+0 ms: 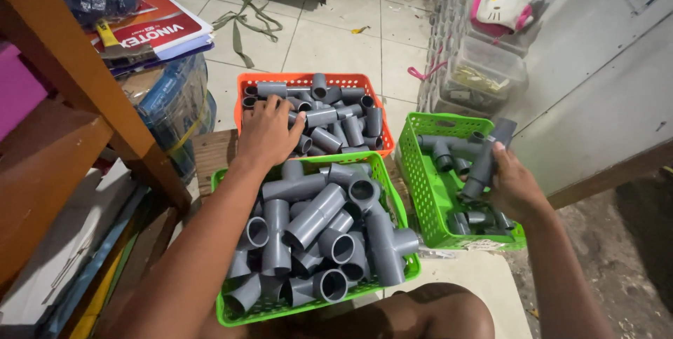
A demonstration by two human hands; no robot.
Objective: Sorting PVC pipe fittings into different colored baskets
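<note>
Starting w/ the largest item: tiled floor, pale, carries loose green straps and a few scraps. Wooden shelf frame fills the left side, w/ a stack of red and white booklets and a dark plastic bag on top.

Near green basket, directly in front of the person, is heaped w/ grey pipe fittings, mostly tees and short couplings, lying at mixed angles.

Right green basket sits just beside it, roughly a third full; assembled grey pieces lie along its far and near ends, bare mesh showing in the middle.

Orange basket stands beyond the near green one, touching its far edge, packed w/ short grey pipe lengths.

Stacked clear plastic boxes stand by the wall at right, w/ a white and pink plush toy on top.

Left hand: palm down, fingers curled into the orange basket's contents at its near left part; closed on short pipe pieces, exact piece cannot be told.

Right hand: over the right basket's outer rim, gripping a grey pipe assembly, a straight length w/ a fitting at its upper end, tilted, top leaning away from the person.
</note>
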